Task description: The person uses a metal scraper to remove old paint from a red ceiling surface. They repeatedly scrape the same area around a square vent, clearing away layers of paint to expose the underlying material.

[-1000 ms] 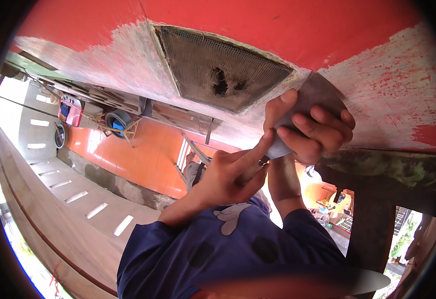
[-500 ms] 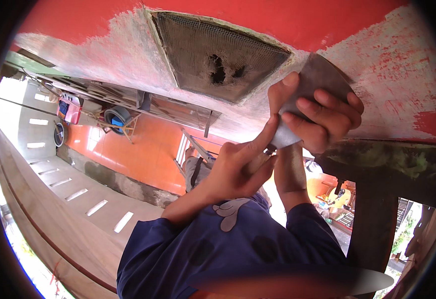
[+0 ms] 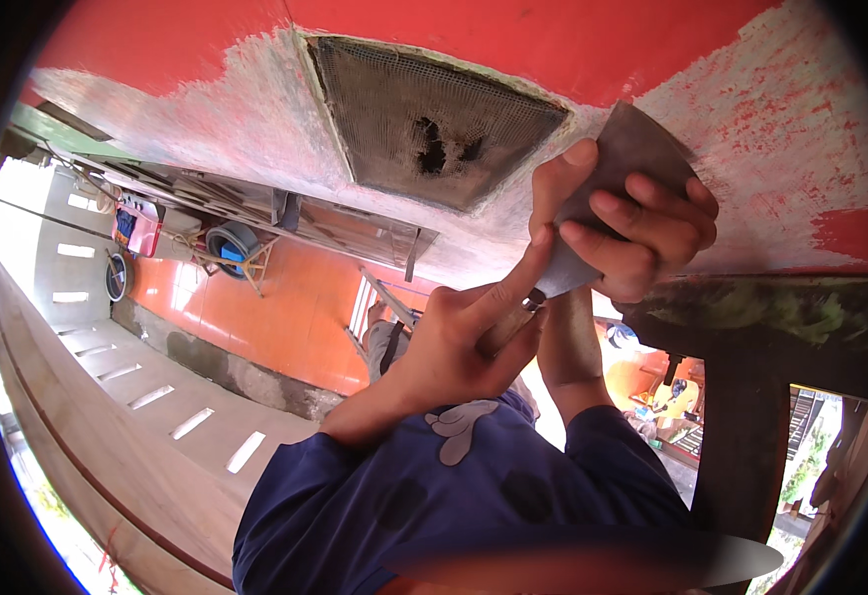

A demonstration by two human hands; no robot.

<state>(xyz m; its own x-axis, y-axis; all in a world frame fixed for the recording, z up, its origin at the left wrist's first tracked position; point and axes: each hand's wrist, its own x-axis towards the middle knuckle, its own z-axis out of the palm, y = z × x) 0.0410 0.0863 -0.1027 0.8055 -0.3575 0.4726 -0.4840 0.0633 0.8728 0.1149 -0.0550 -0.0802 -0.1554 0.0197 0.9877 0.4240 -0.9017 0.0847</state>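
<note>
A broad grey scraper (image 3: 585, 213) is held between both hands in front of a painted wall. My left hand (image 3: 469, 332) is closed around its handle, the forefinger stretched along the neck. My right hand (image 3: 652, 233) grips the blade, its fingers curled over the face and its thumb at the side. The blade's wide edge is up by the whitish, rubbed part of the wall (image 3: 781, 129); whether it touches the wall I cannot tell. Beside the blade is a vent opening covered by torn, dusty mesh (image 3: 384, 109).
Solid red paint (image 3: 513, 40) runs along the top of the wall. A dark beam and post (image 3: 742, 446) stand at the right. Far down on the left are an orange floor (image 3: 285, 327), a grey tub (image 3: 231, 243) and a stepladder (image 3: 379, 297).
The view has shifted a little, and the mesh vent sits slightly lower and farther left. Both hands keep the same hold on the scraper, almost in the same place.
</note>
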